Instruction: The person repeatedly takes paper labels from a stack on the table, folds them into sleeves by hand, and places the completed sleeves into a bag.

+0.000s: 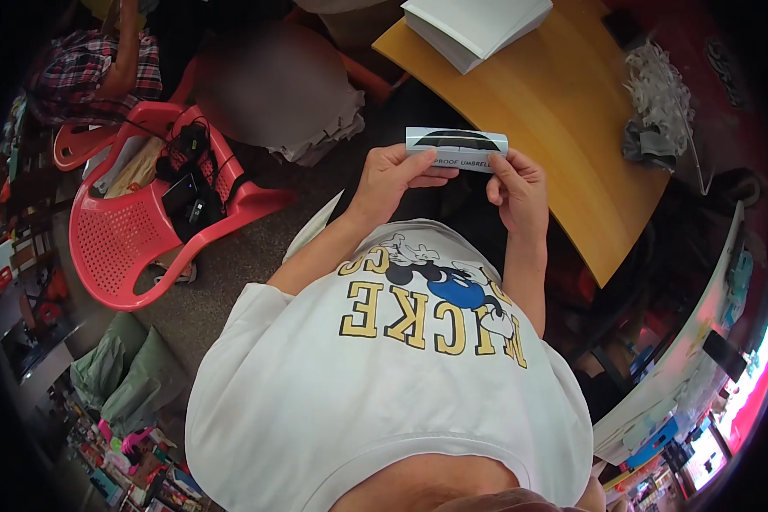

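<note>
Out at ten o'clock, there's a person in a plaid shirt [85, 77], one bare arm hanging down past the checks. Swing down to eight and it's a crumpled green bag [124, 367] on the floor. Back up to nine and ten, and here's the red plastic chair [119, 235], its seat full of holes, a tangle of black gear [188, 175] with cords piled on it.

Now to the action, just right of twelve! The left hand [392, 179] has the near end, thumb pressed on the front, fingers tucked behind and below. And there's the prize at one o'clock: a silvery printed sleeve [461, 141], black umbrella picture on it, the lettering "PROOF UMBREL" showing between the thumbs. It's held level, clear of the table. Past it toward twelve-thirty, a white stack [478, 26] sits on the table's far end. On the other side, the right hand [523, 179] pinches the sleeve's right end, thumb in front. Then the yellow-brown table [580, 162] sweeps from one to two, and at two o'clock, a shaggy white bundle [657, 90].
</note>
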The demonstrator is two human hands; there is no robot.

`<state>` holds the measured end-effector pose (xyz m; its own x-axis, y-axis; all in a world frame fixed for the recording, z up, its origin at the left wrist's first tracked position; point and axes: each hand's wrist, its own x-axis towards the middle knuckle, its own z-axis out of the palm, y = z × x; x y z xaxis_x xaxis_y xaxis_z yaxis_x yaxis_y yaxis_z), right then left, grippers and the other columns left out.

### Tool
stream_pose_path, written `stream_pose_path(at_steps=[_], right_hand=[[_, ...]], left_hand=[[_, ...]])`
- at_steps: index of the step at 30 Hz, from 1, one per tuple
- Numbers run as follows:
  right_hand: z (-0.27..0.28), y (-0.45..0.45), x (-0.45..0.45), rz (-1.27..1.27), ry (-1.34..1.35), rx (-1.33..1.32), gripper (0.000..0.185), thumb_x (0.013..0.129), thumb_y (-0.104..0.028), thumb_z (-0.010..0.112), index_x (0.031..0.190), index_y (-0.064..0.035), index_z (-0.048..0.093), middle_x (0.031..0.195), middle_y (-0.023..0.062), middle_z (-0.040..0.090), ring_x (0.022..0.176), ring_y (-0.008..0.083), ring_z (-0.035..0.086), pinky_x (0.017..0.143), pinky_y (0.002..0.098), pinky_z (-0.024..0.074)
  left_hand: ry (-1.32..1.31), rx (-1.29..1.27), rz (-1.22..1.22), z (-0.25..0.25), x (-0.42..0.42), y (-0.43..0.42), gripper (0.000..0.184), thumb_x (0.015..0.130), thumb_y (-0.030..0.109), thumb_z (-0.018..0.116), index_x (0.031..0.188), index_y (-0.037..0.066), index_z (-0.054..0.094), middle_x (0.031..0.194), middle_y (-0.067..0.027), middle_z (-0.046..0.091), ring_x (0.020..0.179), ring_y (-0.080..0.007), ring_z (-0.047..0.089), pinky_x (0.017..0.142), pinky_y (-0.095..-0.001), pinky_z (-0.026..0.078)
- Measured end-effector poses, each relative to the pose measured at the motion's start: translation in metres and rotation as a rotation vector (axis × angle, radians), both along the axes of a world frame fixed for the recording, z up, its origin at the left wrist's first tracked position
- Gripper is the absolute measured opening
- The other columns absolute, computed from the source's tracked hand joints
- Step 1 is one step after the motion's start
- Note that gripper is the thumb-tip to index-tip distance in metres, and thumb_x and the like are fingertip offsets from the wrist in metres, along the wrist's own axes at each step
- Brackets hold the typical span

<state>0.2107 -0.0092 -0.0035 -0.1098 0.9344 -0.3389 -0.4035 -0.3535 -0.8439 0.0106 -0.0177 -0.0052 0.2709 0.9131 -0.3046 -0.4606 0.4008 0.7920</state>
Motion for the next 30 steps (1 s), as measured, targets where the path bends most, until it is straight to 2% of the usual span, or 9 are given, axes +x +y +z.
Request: stream_pose_path(at_steps=[10, 13, 15, 16, 18, 19, 23, 26, 30], right_hand=[[0.002, 0.005, 0.0, 0.001, 0.037, 0.002, 0.018, 0.087, -0.009, 0.062, 0.099, 0.0044, 0.062, 0.077, 0.0036, 0.062, 0.048, 0.0054, 0.053, 0.042, 0.0148, 0.0381], [0.014, 0.006, -0.005, -0.087, -0.14, 0.1, 0.021, 0.084, -0.007, 0.065, 0.102, 0.0034, 0.062, 0.085, 0.0027, 0.062, 0.054, 0.0042, 0.051, 0.048, 0.0154, 0.0404], [0.017, 0.004, -0.003, -0.168, -0.569, 0.334, 0.023, 0.078, -0.003, 0.069, 0.1, -0.0012, 0.064, 0.088, 0.0024, 0.061, 0.06, 0.0055, 0.051, 0.054, 0.0189, 0.0429], [0.019, 0.004, -0.001, -0.176, -0.573, 0.335, 0.023, 0.078, -0.003, 0.069, 0.1, -0.0012, 0.064, 0.088, 0.0024, 0.061, 0.06, 0.0055, 0.051, 0.054, 0.0189, 0.0429], [0.028, 0.005, 0.002, 0.029, -0.954, 0.58, 0.027, 0.073, -0.002, 0.072, 0.099, -0.0063, 0.065, 0.088, 0.0045, 0.061, 0.062, 0.009, 0.05, 0.056, 0.0222, 0.044], [0.033, 0.005, 0.002, 0.069, -1.012, 0.608, 0.023, 0.071, -0.001, 0.071, 0.093, -0.0065, 0.064, 0.085, 0.0076, 0.06, 0.063, 0.0169, 0.055, 0.058, 0.0266, 0.0459], [0.031, 0.012, 0.007, 0.108, -1.116, 0.884, 0.012, 0.072, 0.001, 0.066, 0.08, -0.0039, 0.058, 0.082, 0.0103, 0.059, 0.071, 0.0287, 0.059, 0.061, 0.0336, 0.0483], [0.035, 0.018, 0.009, 0.149, -1.227, 1.063, 0.011, 0.072, -0.001, 0.064, 0.079, -0.0026, 0.056, 0.081, 0.0113, 0.059, 0.072, 0.0282, 0.059, 0.062, 0.034, 0.0486], [0.034, 0.025, 0.013, 0.325, -1.31, 1.032, 0.013, 0.073, -0.001, 0.064, 0.082, -0.0029, 0.055, 0.079, 0.0112, 0.058, 0.074, 0.0291, 0.059, 0.063, 0.0357, 0.0479]], left_hand=[[0.084, 0.157, 0.012, -0.004, 0.0, 0.001, 0.023, 0.092, 0.008, 0.052, 0.108, -0.005, 0.061, 0.1, -0.0152, 0.065, 0.09, -0.0237, 0.066, 0.079, -0.0326, 0.055], [0.093, 0.177, 0.056, -0.003, -0.003, 0.004, 0.023, 0.092, 0.008, 0.052, 0.109, -0.005, 0.06, 0.1, -0.0148, 0.065, 0.09, -0.0219, 0.066, 0.078, -0.0307, 0.055], [0.104, 0.205, 0.071, -0.003, -0.004, 0.005, 0.023, 0.092, 0.008, 0.052, 0.109, -0.006, 0.06, 0.1, -0.0148, 0.065, 0.09, -0.022, 0.066, 0.078, -0.0303, 0.055], [0.127, 0.236, 0.085, -0.003, -0.003, 0.004, 0.023, 0.092, 0.007, 0.052, 0.109, -0.007, 0.06, 0.1, -0.0149, 0.065, 0.09, -0.0219, 0.066, 0.078, -0.0297, 0.055], [0.144, 0.271, 0.089, -0.002, -0.002, 0.001, 0.022, 0.092, 0.006, 0.052, 0.108, -0.007, 0.06, 0.1, -0.0149, 0.065, 0.09, -0.0218, 0.066, 0.077, -0.0291, 0.055], [0.217, 0.324, 0.078, -0.001, -0.002, 0.001, 0.022, 0.092, 0.005, 0.052, 0.107, -0.008, 0.06, 0.1, -0.0147, 0.066, 0.09, -0.0215, 0.066, 0.077, -0.0287, 0.055], [0.391, 0.503, 0.034, 0.002, -0.001, 0.002, 0.024, 0.092, 0.002, 0.05, 0.112, -0.008, 0.057, 0.105, -0.0143, 0.063, 0.093, -0.0232, 0.064, 0.081, -0.0311, 0.054], [0.408, 0.496, 0.046, 0.009, 0.002, 0.005, 0.022, 0.091, 0.002, 0.052, 0.109, -0.008, 0.059, 0.101, -0.014, 0.065, 0.091, -0.0217, 0.065, 0.079, -0.0299, 0.055], [0.409, 0.449, 0.058, 0.012, 0.004, 0.007, 0.021, 0.091, 0.003, 0.052, 0.108, -0.007, 0.06, 0.098, -0.0137, 0.066, 0.089, -0.0201, 0.066, 0.077, -0.0287, 0.055]])
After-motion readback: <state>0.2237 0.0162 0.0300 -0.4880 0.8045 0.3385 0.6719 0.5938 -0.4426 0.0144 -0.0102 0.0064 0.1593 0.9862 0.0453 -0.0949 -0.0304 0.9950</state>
